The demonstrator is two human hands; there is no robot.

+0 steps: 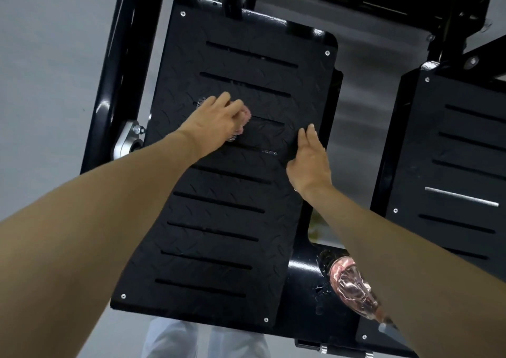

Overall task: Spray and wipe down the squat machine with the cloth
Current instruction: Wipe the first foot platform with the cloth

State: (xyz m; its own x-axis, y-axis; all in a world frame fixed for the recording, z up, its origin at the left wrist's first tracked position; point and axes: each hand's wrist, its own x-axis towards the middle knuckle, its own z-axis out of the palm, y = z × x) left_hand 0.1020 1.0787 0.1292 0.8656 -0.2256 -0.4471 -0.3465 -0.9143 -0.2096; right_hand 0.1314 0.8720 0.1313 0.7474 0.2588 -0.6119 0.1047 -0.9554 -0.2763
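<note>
Head view looks down on the squat machine (pixel 117 56), its black upright running along the left side of a broad black footplate (pixel 219 248) with a tread pattern and a row of long slots. The left hand (pixel 216 122) is clenched round a pink cloth (pixel 246 115) and presses it onto the upper middle of that footplate — only small bits of the cloth show past the knuckles. The right hand (pixel 310 163) lies flat on the same plate near its right edge, level with the cloth but apart from it, its fingers (pixel 310 136) straight and together, holding nothing. Both bare forearms reach in from the bottom of the picture. A second footplate (pixel 451 144) of the same kind stands to the right, with a gap between the two. Just under the right forearm, on the glossy black frame below the plates, lies a clear pinkish thing (pixel 350 281) — I cannot tell what it is. A silver bracket (pixel 127 141) sits at the left upright, the grey floor (pixel 41 84) spreads beyond it, and pale trousers (pixel 175 341) show below the plate.
</note>
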